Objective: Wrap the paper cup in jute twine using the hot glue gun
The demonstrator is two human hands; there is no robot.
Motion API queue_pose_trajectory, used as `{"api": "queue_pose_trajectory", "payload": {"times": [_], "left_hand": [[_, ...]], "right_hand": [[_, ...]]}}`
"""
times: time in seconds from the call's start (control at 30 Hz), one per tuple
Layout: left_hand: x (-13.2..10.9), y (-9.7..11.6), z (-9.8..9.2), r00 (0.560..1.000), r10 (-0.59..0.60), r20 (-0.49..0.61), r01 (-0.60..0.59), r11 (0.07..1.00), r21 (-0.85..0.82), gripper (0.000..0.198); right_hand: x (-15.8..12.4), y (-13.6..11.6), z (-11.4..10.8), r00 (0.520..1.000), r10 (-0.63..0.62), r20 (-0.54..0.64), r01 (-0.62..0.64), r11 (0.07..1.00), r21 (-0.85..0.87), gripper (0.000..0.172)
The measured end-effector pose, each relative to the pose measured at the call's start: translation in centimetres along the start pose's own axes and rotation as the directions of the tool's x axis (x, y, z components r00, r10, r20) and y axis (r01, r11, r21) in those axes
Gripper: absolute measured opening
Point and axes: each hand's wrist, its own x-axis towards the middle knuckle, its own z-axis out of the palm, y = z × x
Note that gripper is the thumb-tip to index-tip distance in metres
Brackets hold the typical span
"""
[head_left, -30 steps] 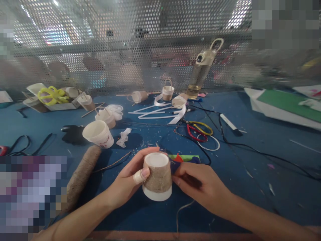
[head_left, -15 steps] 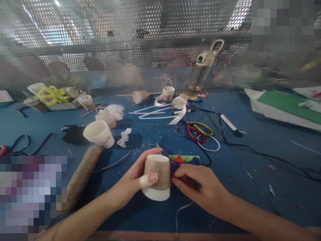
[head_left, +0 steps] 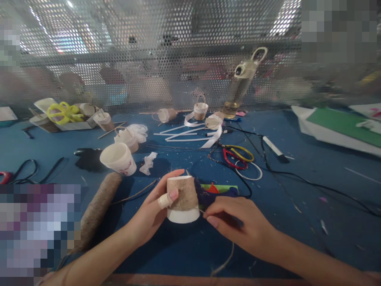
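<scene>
An upside-down paper cup [head_left: 182, 198], wrapped in brown twine over most of its height with a white band left at the rim, stands low on the blue table. My left hand [head_left: 151, 212] grips its left side, thumb with a bandage pressed on the twine. My right hand [head_left: 238, 224] is just right of the cup, fingers pinched on the loose twine strand [head_left: 226, 260], which trails down toward the table's front edge.
A twine spool [head_left: 97, 210] lies to the left. A plain white cup [head_left: 119, 159], several small cup baskets, white paper strips [head_left: 187, 135], scissors [head_left: 235, 155], yellow scissors [head_left: 62, 113], cables, a marker [head_left: 274, 149] and a bottle [head_left: 238, 85] lie about. A perforated metal screen closes the back.
The cup has turned and settled more upright and slightly farther from me. My right hand has drawn away to the right, pulling the twine strand taut from the cup.
</scene>
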Motion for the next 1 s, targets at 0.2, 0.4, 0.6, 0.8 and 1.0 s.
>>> {"api": "queue_pose_trajectory", "payload": {"times": [0.2, 0.4, 0.6, 0.8, 1.0], "left_hand": [[0.1, 0.4, 0.0, 1.000, 0.024, -0.020, -0.026, 0.995, -0.092, 0.049], [0.1, 1.0, -0.1, 0.993, 0.042, -0.110, -0.057, 0.989, -0.138, 0.049], [0.3, 1.5, 0.3, 0.992, 0.036, -0.124, -0.061, 0.977, -0.204, 0.042], [0.3, 1.3, 0.2, 0.995, 0.070, -0.065, -0.084, 0.968, -0.237, 0.043], [0.4, 1.3, 0.1, 0.994, 0.076, -0.076, -0.092, 0.967, -0.236, 0.043]], "right_hand": [[-0.8, -0.1, -0.3, 0.979, -0.132, 0.158, 0.146, 0.986, -0.081, 0.012], [-0.9, 0.2, -0.7, 0.963, -0.214, 0.165, 0.253, 0.929, -0.270, 0.016], [-0.3, 2.0, -1.6, 1.000, 0.000, 0.015, 0.009, 0.813, -0.582, 0.031], [-0.7, 2.7, -1.0, 0.991, 0.074, 0.108, 0.015, 0.754, -0.656, 0.046], [-0.6, 2.7, -1.1, 0.984, 0.127, 0.122, -0.020, 0.770, -0.638, 0.049]]}}
